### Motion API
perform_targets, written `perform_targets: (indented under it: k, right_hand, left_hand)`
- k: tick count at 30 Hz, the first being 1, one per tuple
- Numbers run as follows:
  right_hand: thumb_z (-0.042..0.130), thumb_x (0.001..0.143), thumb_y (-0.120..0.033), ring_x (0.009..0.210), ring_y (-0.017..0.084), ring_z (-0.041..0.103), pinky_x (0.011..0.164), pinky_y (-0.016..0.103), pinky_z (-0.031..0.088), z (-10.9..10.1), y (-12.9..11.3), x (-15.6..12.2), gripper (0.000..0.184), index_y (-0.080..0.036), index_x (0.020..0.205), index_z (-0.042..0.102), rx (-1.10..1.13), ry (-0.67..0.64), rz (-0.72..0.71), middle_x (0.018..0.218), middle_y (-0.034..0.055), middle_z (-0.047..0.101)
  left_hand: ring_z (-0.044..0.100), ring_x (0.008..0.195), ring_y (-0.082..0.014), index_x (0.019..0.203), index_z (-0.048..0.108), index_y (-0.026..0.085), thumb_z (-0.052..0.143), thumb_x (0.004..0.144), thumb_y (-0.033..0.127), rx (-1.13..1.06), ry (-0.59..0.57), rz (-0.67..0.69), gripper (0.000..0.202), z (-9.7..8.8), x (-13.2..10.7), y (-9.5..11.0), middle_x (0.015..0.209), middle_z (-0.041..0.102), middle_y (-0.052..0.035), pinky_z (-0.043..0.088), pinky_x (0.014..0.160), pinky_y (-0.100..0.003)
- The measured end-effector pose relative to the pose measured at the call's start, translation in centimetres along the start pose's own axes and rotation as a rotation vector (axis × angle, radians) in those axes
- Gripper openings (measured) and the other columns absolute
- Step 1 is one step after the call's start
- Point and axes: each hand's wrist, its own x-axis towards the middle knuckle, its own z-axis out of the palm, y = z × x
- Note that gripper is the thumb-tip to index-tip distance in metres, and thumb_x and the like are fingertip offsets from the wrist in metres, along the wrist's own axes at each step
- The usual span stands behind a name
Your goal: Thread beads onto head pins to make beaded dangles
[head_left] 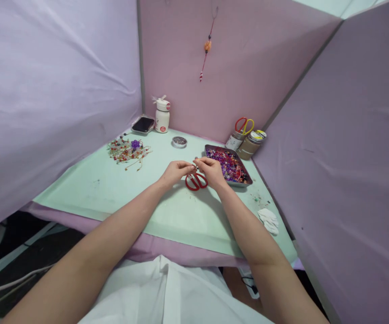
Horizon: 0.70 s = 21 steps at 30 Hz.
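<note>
Above the middle of the table, my left hand (178,172) and my right hand (211,169) meet, fingertips pinched close together. Between them is something small and dark, perhaps a bead, too small to make out. Just below my fingers lie scissors with red handles (196,182), their blades partly hidden by my hands. Right of my right hand stands a dark metal tray (240,183) heaped with purple, red and dark beads (228,164). On the left of the table, a tangled pile of beaded strings (125,150) lies with a purple cluster (135,144) on it.
Behind my hands sits a small round tin (179,142). A white bottle (162,118) and a phone (143,124) stand at the back left. Two jars (250,145) are at the back right, one holding red-and-yellow-handled scissors (244,125). A crumpled tissue (268,220) lies right; a beaded string (207,47) hangs behind.
</note>
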Motion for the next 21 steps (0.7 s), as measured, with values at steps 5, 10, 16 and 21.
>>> perform_targets:
  k: [5, 10, 16, 21]
  right_hand:
    - [0.063, 0.069, -0.055, 0.059, 0.011, 0.051, 0.054, 0.024, 0.038, 0.6, 0.6, -0.1, 0.037, -0.019, 0.077, 0.068, -0.045, 0.032, 0.078, 0.060, -0.0018, 0.057]
    - [0.063, 0.068, -0.056, 0.058, 0.011, 0.050, 0.053, 0.024, 0.038, 1.0, 1.0, -0.1, 0.039, -0.019, 0.078, 0.067, -0.024, 0.063, 0.082, 0.058, -0.0022, 0.056]
    - [0.062, 0.070, -0.055, 0.059, 0.012, 0.050, 0.055, 0.024, 0.039, 1.2, 1.0, -0.1, 0.037, -0.019, 0.078, 0.067, -0.046, 0.081, 0.085, 0.056, -0.0019, 0.056]
    - [0.062, 0.070, -0.054, 0.065, 0.014, 0.054, 0.058, 0.026, 0.041, 1.1, 0.8, -0.2, 0.037, -0.018, 0.079, 0.068, -0.082, 0.090, 0.061, 0.059, -0.0007, 0.058]
  left_hand:
    - [0.066, 0.080, -0.0187, 0.079, 0.069, 0.013, 0.078, 0.060, 0.045, -0.088, 0.001, -0.040, 0.039, 0.1, 0.1, -0.1, 0.079, 0.072, -0.0094, 0.049, 0.086, -0.037]
    - [0.066, 0.077, -0.0182, 0.079, 0.068, 0.013, 0.078, 0.060, 0.044, -0.098, 0.017, -0.059, 0.038, 0.0, 0.1, -0.1, 0.078, 0.071, -0.0095, 0.050, 0.083, -0.037]
    - [0.065, 0.073, -0.0165, 0.076, 0.067, 0.013, 0.079, 0.058, 0.042, -0.109, 0.042, -0.077, 0.036, 0.1, 0.0, 0.1, 0.075, 0.070, -0.0078, 0.049, 0.083, -0.036]
    - [0.064, 0.070, -0.0153, 0.076, 0.067, 0.012, 0.079, 0.057, 0.042, -0.125, 0.095, -0.112, 0.037, 0.0, 0.0, 0.4, 0.076, 0.070, -0.0083, 0.049, 0.079, -0.034]
